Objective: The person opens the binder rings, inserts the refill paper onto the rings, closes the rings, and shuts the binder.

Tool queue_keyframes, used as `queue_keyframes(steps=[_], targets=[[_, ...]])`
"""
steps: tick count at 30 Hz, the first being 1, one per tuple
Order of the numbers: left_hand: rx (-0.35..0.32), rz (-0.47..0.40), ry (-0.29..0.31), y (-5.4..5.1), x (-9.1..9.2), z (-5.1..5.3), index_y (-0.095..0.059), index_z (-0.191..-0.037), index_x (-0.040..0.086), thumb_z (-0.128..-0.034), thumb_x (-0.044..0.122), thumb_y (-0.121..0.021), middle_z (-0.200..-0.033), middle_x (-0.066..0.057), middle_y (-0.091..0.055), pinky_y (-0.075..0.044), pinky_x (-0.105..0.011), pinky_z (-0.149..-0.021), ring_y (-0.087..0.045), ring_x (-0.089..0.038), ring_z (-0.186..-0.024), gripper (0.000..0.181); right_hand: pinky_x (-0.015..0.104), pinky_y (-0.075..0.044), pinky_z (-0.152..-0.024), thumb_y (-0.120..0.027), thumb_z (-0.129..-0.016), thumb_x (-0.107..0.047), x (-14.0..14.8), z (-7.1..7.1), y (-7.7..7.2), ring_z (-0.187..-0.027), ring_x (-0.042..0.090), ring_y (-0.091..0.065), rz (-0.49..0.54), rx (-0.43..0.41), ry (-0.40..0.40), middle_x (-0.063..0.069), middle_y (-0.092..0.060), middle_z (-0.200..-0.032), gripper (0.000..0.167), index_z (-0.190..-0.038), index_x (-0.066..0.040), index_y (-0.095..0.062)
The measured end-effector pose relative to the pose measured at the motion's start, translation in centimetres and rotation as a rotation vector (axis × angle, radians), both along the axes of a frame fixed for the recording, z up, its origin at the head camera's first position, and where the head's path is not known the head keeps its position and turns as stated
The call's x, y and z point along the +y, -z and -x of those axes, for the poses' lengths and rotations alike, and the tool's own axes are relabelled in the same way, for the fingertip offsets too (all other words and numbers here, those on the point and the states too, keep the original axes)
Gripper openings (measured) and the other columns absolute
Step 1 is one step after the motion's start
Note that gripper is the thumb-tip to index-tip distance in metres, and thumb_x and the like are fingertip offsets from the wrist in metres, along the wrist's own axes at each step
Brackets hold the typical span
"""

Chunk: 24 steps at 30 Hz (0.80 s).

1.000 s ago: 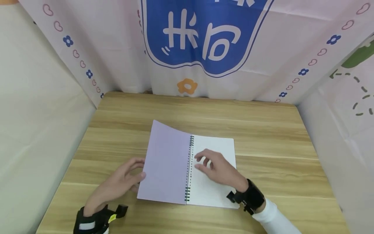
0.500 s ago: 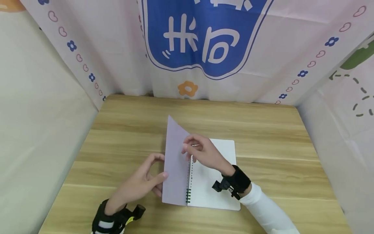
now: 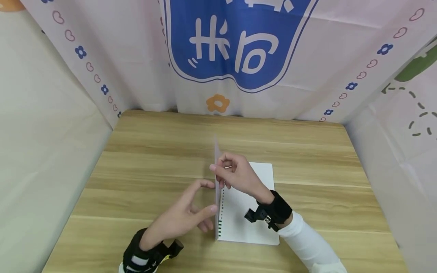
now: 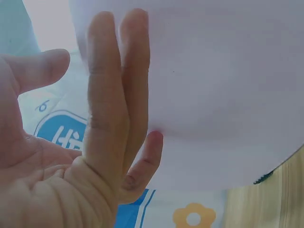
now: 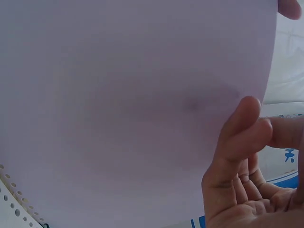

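A spiral notebook [image 3: 250, 227] lies on the wooden table with a white page showing. Its lavender cover [image 3: 217, 227] stands nearly upright along the binding, edge-on in the head view. My left hand [image 3: 187, 216] is on the cover's left side; in the left wrist view its fingers [image 4: 102, 61] lie fairly straight against the cover, the thumb apart. My right hand [image 3: 239, 174] is at the cover's upper part, above the page. In the right wrist view its bent fingers [image 5: 232, 137] overlap the cover's free edge; whether they pinch it I cannot tell.
The wooden table [image 3: 153, 140] extends around the notebook. A white curtain with a blue emblem [image 3: 239, 41] hangs along the back, and pale cloth walls [image 3: 51, 132] stand left and right. A black strap with a small camera is on each wrist.
The cover has swung from lying open on the left to nearly upright. My left hand has moved right with it; my right hand has moved left and up to the cover.
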<state>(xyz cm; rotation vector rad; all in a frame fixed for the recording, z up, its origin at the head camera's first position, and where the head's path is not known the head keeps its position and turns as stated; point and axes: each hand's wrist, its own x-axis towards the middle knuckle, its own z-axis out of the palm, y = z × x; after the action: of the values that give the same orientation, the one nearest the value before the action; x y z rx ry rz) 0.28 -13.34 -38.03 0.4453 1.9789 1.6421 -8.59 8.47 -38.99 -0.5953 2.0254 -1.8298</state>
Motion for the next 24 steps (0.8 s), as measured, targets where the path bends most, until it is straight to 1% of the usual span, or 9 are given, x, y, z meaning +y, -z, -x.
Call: queue_keyframes(steps=[2, 3, 5, 9, 11, 16, 18, 21, 24], targets=[[0.01, -0.018, 0.01, 0.1, 0.3, 0.1, -0.036, -0.152, 0.013, -0.108, 0.025, -0.066, -0.148, -0.03, -0.049, -0.066, -0.041, -0.064, -0.078, -0.028, -0.07, 0.055, 0.027, -0.048, -0.049, -0.067, -0.105, -0.018, 0.4, 0.0, -0.1, -0.057, 0.023, -0.064, -0.006, 0.001, 0.012, 0.014, -0.067, -0.073, 0.015, -0.097, -0.006, -0.063], [0.014, -0.03, 0.014, 0.2, 0.4, 0.1, -0.037, -0.152, 0.013, -0.1077, 0.024, -0.067, -0.155, -0.03, -0.04, -0.066, -0.041, -0.064, -0.078, -0.029, -0.072, 0.055, 0.027, -0.048, -0.049, -0.067, -0.105, -0.017, 0.6, -0.1, -0.1, -0.056, 0.021, -0.064, -0.01, 0.004, 0.017, 0.014, -0.067, -0.072, 0.014, -0.097, -0.006, -0.063], [0.017, -0.043, 0.023, 0.3, 0.6, 0.2, -0.038, -0.153, 0.013, -0.1073, 0.022, -0.067, -0.161, -0.029, -0.032, -0.066, -0.041, -0.065, -0.078, -0.032, -0.075, 0.055, 0.027, -0.049, -0.049, -0.065, -0.105, -0.014, 1.1, -0.2, -0.2, -0.054, 0.019, -0.063, -0.017, 0.006, 0.027, 0.015, -0.067, -0.07, 0.013, -0.098, -0.004, -0.063], [0.026, -0.038, 0.015, 0.8, 0.9, 0.6, -0.04, -0.153, 0.011, -0.1074, 0.02, -0.066, -0.16, -0.026, -0.034, -0.066, -0.043, -0.069, -0.077, -0.035, -0.084, 0.053, 0.028, -0.051, -0.048, -0.063, -0.105, -0.011, 2.4, -0.6, -0.5, -0.052, 0.019, -0.064, -0.031, 0.001, 0.064, 0.011, -0.068, -0.068, 0.011, -0.099, -0.001, -0.064], [0.057, -0.019, -0.001, 1.3, 0.9, 1.1, -0.042, -0.153, 0.008, -0.108, 0.02, -0.065, -0.157, -0.026, -0.039, -0.066, -0.041, -0.073, -0.076, -0.032, -0.092, 0.052, 0.03, -0.052, -0.048, -0.062, -0.106, -0.011, 3.2, -1.0, -0.6, -0.052, 0.019, -0.064, -0.042, -0.005, 0.09, 0.011, -0.068, -0.067, 0.013, -0.099, 0.0, -0.063], [0.128, 0.138, -0.075, 4.0, 0.9, 2.4, -0.049, -0.15, 0.004, -0.1082, 0.026, -0.065, -0.151, -0.024, -0.051, -0.063, -0.034, -0.087, -0.07, -0.026, -0.111, 0.05, 0.032, -0.054, -0.047, -0.062, -0.107, -0.009, 5.9, -2.2, -0.3, -0.051, 0.026, -0.065, -0.067, -0.018, 0.163, 0.011, -0.068, -0.067, 0.015, -0.096, 0.001, -0.06], [0.111, 0.202, -0.098, 5.3, 1.1, 2.8, -0.05, -0.151, 0.004, -0.1081, 0.028, -0.065, -0.15, -0.023, -0.054, -0.061, -0.037, -0.094, -0.068, -0.027, -0.116, 0.052, 0.032, -0.054, -0.047, -0.063, -0.106, -0.008, 7.1, -2.6, 0.1, -0.051, 0.032, -0.064, -0.07, -0.022, 0.193, 0.009, -0.068, -0.066, 0.015, -0.095, 0.001, -0.06], [0.063, 0.236, -0.106, 6.9, 1.5, 3.2, -0.047, -0.154, -0.001, -0.109, 0.026, -0.063, -0.153, -0.024, -0.052, -0.059, -0.046, -0.102, -0.066, -0.033, -0.126, 0.056, 0.033, -0.054, -0.046, -0.063, -0.106, -0.006, 9.0, -3.1, 1.0, -0.049, 0.03, -0.062, -0.082, -0.016, 0.232, 0.006, -0.067, -0.065, 0.015, -0.095, 0.002, -0.059], [0.031, 0.262, -0.098, 8.1, 1.9, 3.3, -0.043, -0.157, -0.005, -0.11, 0.027, -0.061, -0.156, -0.024, -0.051, -0.056, -0.05, -0.107, -0.062, -0.037, -0.133, 0.059, 0.034, -0.054, -0.046, -0.063, -0.105, -0.005, 10.6, -3.5, 2.0, -0.049, 0.024, -0.061, -0.107, -0.033, 0.282, 0.002, -0.067, -0.067, 0.012, -0.098, 0.002, -0.058]])
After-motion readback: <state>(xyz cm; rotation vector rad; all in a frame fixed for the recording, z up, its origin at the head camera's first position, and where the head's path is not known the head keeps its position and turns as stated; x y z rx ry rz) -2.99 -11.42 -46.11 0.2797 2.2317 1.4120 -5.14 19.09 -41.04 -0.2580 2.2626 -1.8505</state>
